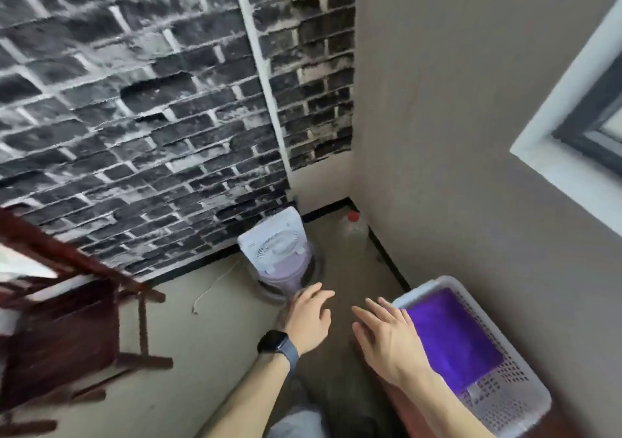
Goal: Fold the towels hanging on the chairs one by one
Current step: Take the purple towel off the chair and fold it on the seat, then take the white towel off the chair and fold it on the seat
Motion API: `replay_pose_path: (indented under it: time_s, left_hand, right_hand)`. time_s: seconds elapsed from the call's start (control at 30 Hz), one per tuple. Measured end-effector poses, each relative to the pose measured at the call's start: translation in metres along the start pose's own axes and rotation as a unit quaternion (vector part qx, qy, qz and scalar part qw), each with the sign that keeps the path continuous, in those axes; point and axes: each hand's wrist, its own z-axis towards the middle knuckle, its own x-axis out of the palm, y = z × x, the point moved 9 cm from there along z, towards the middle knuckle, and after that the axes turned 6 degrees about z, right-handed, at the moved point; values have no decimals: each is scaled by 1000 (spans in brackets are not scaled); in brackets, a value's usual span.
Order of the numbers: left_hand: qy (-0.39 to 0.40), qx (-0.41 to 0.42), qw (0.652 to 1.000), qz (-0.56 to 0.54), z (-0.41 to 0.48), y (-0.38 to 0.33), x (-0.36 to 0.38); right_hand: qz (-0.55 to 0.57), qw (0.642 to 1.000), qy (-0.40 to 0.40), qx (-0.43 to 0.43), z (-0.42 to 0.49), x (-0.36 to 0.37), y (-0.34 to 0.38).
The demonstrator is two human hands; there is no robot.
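A folded purple towel (454, 333) lies inside a white perforated plastic basket (505, 400) at the lower right. My right hand (387, 336) hovers just left of the basket with fingers straight and spread, holding nothing. My left hand (309, 316), with a dark watch on its wrist, is beside it with relaxed fingers, also empty. A dark red wooden chair (67, 320) stands at the left, blurred; no towel is plainly visible on it.
A small white fan (274, 246) sits on a lilac stool by the brick-patterned wall. A clear bottle with a red cap (353, 225) stands in the corner. A white cord (208, 289) lies on the floor. A window frame (579, 108) is on the right wall.
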Motion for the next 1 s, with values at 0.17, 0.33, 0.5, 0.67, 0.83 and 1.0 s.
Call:
replay_pose_path:
  time_s: [0.17, 0.33, 0.5, 0.67, 0.83, 1.0]
  left_hand:
    - [-155, -145, 975, -63, -85, 127, -84]
    - [-264, -267, 922, -97, -188, 254, -142]
    - [-334, -349, 870, -102, -287, 369, -190]
    - [-366, -382, 844, -88, -350, 463, -244]
    - [-376, -395, 836, -64, -381, 542, -306]
    - [-389, -400, 829, -37, -380, 609, -365]
  right_hand:
    - [14, 979, 2, -202, 34, 6, 155]
    - [6, 938, 49, -343, 45, 37, 316]
    - [7, 903, 82, -421, 42, 86, 463]
    - [65, 877, 96, -465, 39, 104, 590]
    - [75, 866, 79, -488, 54, 112, 690]
    - [74, 864, 85, -490, 93, 129, 766]
